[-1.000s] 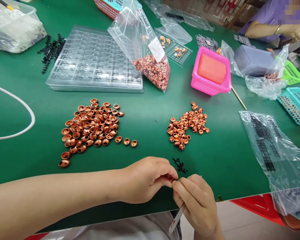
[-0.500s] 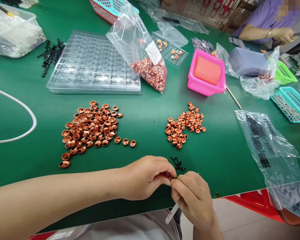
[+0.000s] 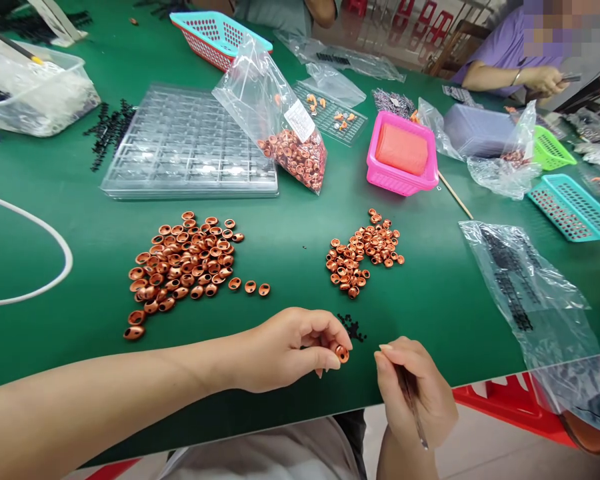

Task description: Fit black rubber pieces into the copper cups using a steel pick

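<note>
My left hand (image 3: 307,343) pinches a small copper-coloured oval part (image 3: 342,353) between thumb and fingers, its opening facing up. To its right, apart from it, my right hand (image 3: 415,383) is closed around a thin metal tool (image 3: 413,407), whose end points down toward the table edge. Tiny black pieces (image 3: 352,327) lie just behind my left fingertips. A large pile of copper parts (image 3: 185,260) spreads out on the left, with three single ones to its right. A second pile of smaller copper parts (image 3: 365,250) sits behind my hands.
Behind the piles are clear trays (image 3: 190,147), a plastic bag of copper parts (image 3: 300,157) and a pink basket (image 3: 403,180). A bag with black parts (image 3: 525,293) lies right. Two people sit across the table; one wears a purple sleeve (image 3: 495,57).
My hands have moved apart, my right hand shifting to the right and turning the tool. The copper part in my left fingers now shows clearly. The whole view has shifted slightly.
</note>
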A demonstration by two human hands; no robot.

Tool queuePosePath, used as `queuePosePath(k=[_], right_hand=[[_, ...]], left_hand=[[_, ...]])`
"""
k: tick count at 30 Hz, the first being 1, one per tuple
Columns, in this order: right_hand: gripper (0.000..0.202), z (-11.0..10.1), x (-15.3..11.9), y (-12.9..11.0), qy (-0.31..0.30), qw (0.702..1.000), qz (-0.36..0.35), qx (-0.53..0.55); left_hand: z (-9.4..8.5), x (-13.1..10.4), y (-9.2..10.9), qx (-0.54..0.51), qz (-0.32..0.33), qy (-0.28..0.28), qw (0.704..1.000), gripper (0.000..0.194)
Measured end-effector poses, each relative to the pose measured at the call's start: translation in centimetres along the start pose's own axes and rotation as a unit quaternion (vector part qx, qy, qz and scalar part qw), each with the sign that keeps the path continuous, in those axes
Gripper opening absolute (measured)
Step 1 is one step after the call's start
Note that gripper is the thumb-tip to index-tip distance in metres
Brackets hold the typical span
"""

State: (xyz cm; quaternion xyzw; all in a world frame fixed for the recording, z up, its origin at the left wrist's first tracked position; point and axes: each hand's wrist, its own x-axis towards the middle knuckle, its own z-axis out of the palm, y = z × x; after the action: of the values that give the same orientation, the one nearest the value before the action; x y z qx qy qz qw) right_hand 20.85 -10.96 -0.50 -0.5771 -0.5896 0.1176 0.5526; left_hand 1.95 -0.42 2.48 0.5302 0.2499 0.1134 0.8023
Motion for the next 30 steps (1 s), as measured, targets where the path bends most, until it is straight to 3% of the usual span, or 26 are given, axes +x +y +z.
queuePosePath(k=[15, 17, 19, 22, 24, 27, 30], right_hand=[[0.026, -0.3, -0.3, 0.2, -0.035, 0.999, -0.002, -0.014], [0.025, -0.3, -0.3, 0.3, -0.036, 0.999, -0.011, -0.023], [0.027, -0.3, -0.4, 0.3, -0.038, 0.999, -0.022, -0.032], [0.026, 0.0, -0.4, 0.1, -0.026, 0.999, -0.010, -0.028], [0.023, 0.2, -0.3, -0.2, -0.015, 1.000, 0.000, -0.027], [0.018, 0.4, -0.1, -0.6, -0.017, 0.999, -0.003, -0.034], [0.015, 0.2, 0.0, -0.5, -0.023, 0.999, -0.007, -0.047]], left_hand=[[-0.1, 0.2, 0.0, -0.024, -0.012, -0.004, 1.000, 0.017], [0.0, 0.1, 0.1, 0.019, -0.001, -0.001, 1.000, 0.014], [-0.1, -0.1, 0.3, 0.139, 0.036, 0.005, 0.990, 0.010], [-0.8, -0.6, 1.2, 0.376, 0.108, 0.023, 0.920, 0.008], [-1.6, -1.0, 2.0, 0.488, 0.116, 0.050, 0.864, 0.010], [-2.9, -1.9, 3.2, 0.597, 0.063, 0.080, 0.796, 0.012], [-4.0, -3.0, 4.2, 0.652, 0.005, 0.080, 0.754, 0.015]])
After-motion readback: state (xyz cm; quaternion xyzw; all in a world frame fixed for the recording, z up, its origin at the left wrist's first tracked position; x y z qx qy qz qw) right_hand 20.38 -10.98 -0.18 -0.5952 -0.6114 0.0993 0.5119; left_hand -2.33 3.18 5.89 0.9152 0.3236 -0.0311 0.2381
